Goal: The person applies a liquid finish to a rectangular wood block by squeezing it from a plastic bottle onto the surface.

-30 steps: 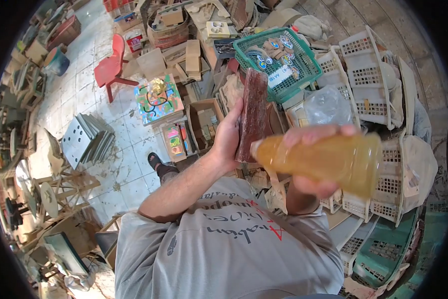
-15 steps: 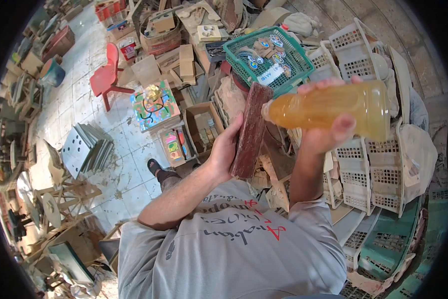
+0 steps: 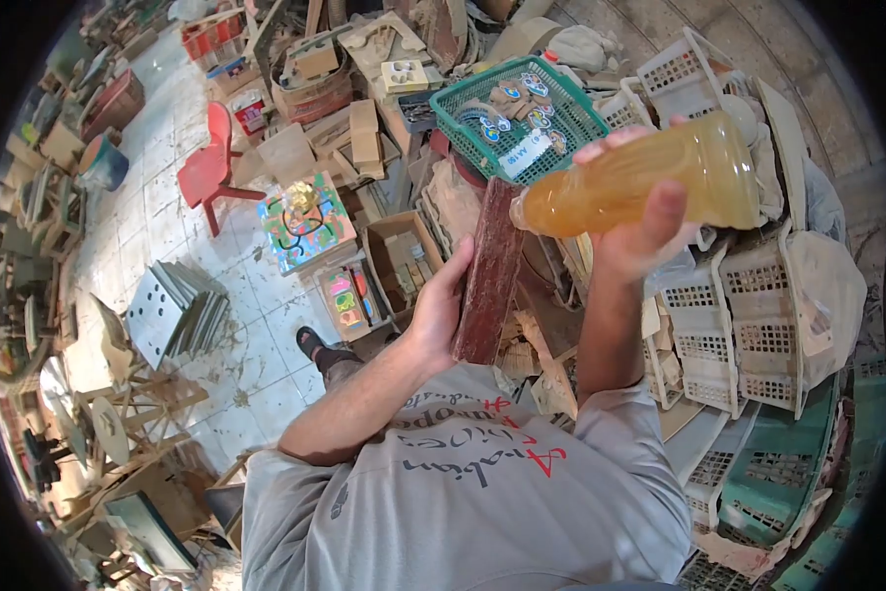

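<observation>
My left hand (image 3: 437,317) is wrapped round the lower part of a long, rough, dark red-brown block (image 3: 488,281), held tilted in front of my chest. In my right hand (image 3: 632,241) is a clear plastic bottle (image 3: 650,182) of cloudy yellow-amber liquid, tipped nearly on its side. The bottle's neck points left and meets the upper right edge of the block. My right fingers curl behind the bottle, partly hidden by it, and the thumb presses on its near side.
Beyond the block lies a green basket (image 3: 450,111) with small painted pieces and a paper label. Stacked white crates (image 3: 699,340) stand at right. Left are a red chair (image 3: 206,167), a colourful printed board (image 3: 335,225), a cardboard box (image 3: 376,258) and stacked panels (image 3: 162,310) on the tiled floor.
The bottle's base has risen in view, tilting it more steeply toward the block. The block has shifted slightly left and down, and stands a little more upright. Both grips stay the same.
</observation>
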Demonstrator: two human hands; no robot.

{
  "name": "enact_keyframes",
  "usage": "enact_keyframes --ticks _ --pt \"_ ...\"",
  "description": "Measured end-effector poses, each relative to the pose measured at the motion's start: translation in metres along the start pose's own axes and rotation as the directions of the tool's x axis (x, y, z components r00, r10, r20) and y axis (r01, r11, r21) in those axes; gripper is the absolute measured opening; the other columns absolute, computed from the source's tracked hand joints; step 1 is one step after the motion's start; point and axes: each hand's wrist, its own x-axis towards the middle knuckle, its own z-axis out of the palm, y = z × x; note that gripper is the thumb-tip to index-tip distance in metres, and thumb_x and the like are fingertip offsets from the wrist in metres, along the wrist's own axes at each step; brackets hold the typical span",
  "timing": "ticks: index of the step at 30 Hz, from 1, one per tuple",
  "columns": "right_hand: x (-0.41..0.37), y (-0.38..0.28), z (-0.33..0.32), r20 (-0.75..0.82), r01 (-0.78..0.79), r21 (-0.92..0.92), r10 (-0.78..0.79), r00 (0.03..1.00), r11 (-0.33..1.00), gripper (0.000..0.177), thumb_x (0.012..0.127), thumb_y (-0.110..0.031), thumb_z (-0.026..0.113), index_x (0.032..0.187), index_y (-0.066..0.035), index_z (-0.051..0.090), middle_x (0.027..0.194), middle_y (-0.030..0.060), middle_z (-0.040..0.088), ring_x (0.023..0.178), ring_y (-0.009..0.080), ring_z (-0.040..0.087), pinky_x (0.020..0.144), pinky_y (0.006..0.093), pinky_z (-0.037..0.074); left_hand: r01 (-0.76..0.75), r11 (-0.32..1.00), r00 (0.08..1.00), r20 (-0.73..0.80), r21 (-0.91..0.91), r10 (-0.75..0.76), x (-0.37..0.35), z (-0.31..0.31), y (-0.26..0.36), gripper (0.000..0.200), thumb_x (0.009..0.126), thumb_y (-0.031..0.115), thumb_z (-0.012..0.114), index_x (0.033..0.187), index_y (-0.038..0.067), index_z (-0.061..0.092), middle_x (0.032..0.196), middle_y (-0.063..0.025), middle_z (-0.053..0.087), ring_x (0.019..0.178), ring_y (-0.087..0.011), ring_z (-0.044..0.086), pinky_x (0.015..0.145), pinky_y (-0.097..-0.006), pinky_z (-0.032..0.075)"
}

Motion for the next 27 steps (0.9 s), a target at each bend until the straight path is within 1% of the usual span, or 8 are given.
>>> enact_keyframes --ticks 5,8,10,12,14,20,22,27 --pt "0.011 0.002 0.004 0.042 -0.045 0.115 0.04 0.998 0.992 0.045 0.081 -0.028 0.061 0.108 0.004 0.043 0.082 0.0179 0.057 0.064 0.0232 0.06 0.055 0.0339 0.052 -0.047 0.998 0.998 -0.028 0.037 0.048 -0.004 0.011 0.006 0.044 0.09 0.045 0.039 0.113 0.01 0.053 0.096 -0.0048 0.061 0.083 -0.0173 0.058 0.07 -0.0305 0.048" --pt "0.033 0.009 0.005 -0.036 -0.121 0.08 0.125 0.992 0.989 0.041 0.081 -0.027 0.061 0.103 0.004 0.047 0.078 0.0163 0.057 0.063 0.0219 0.06 0.054 0.0331 0.052 -0.022 1.0 1.0 0.019 -0.002 0.022 -0.004 0.014 0.01 0.044 0.091 0.044 0.037 0.112 0.009 0.053 0.096 -0.0056 0.061 0.083 -0.0184 0.059 0.069 -0.0325 0.048" --pt "0.051 0.015 0.001 -0.085 -0.163 -0.052 0.159 0.984 0.985 0.053 0.079 -0.045 0.058 0.104 0.001 0.046 0.082 0.015 0.056 0.062 0.0246 0.059 0.055 0.0345 0.05 -0.013 1.0 0.997 0.075 0.006 0.013 -0.003 0.013 0.012 0.044 0.091 0.044 0.035 0.112 0.009 0.053 0.096 -0.006 0.062 0.082 -0.0184 0.059 0.069 -0.0327 0.049" --pt "0.061 0.018 0.0 -0.11 -0.183 -0.005 0.181 0.977 0.983 0.053 0.078 -0.044 0.059 0.103 0.001 0.047 0.082 0.0152 0.056 0.062 0.0248 0.059 0.056 0.0349 0.05 -0.011 1.0 0.991 0.13 0.01 0.009 -0.004 0.015 0.015 0.045 0.092 0.044 0.034 0.112 0.009 0.053 0.096 -0.0065 0.062 0.082 -0.0185 0.059 0.069 -0.033 0.049" --pt "0.064 0.018 0.001 -0.126 -0.209 0.043 0.213 0.969 0.977 0.052 0.078 -0.044 0.059 0.101 0.001 0.048 0.083 0.0153 0.056 0.062 0.025 0.06 0.056 0.0352 0.051 -0.074 0.995 0.995 0.067 0.066 0.069 -0.007 0.023 0.015 0.045 0.092 0.045 0.033 0.112 0.009 0.053 0.096 -0.007 0.062 0.081 -0.0184 0.06 0.068 -0.0332 0.049" --pt "0.06 0.017 0.023 0.003 -0.12 0.011 0.12 0.993 0.993 0.043 0.081 -0.035 0.059 0.1 0.001 0.047 0.082 0.0158 0.057 0.062 0.0241 0.06 0.057 0.0355 0.051 -0.108 0.99 0.992 0.072 0.088 0.102 -0.003 0.02 0.014 0.045 0.092 0.045 0.033 0.113 0.01 0.052 0.096 -0.0063 0.062 0.079 -0.0171 0.061 0.066 -0.0325 0.05" --pt "0.057 0.016 0.03 0.144 -0.096 0.02 0.092 0.985 0.995 0.037 0.082 -0.028 0.058 0.101 0.001 0.047 0.081 0.0161 0.057 0.062 0.0235 0.06 0.056 0.035 0.051 -0.108 0.991 0.992 0.077 0.079 0.102 -0.003 0.022 0.015 0.045 0.092 0.045 0.033 0.113 0.01 0.052 0.096 -0.0063 0.062 0.079 -0.0168 0.061 0.066 -0.0325 0.051" --pt "0.059 0.019 0.035 0.112 -0.093 0.03 0.089 0.99 0.995 0.034 0.082 -0.024 0.058 0.102 0.001 0.047 0.079 0.016 0.058 0.061 0.023 0.06 0.055 0.0335 0.051 -0.136 0.987 0.99 0.055 0.08 0.132 -0.003 0.025 0.016 0.043 0.092 0.044 0.034 0.111 0.01 0.052 0.095 -0.0062 0.062 0.077 -0.0167 0.061 0.065 -0.032 0.051"
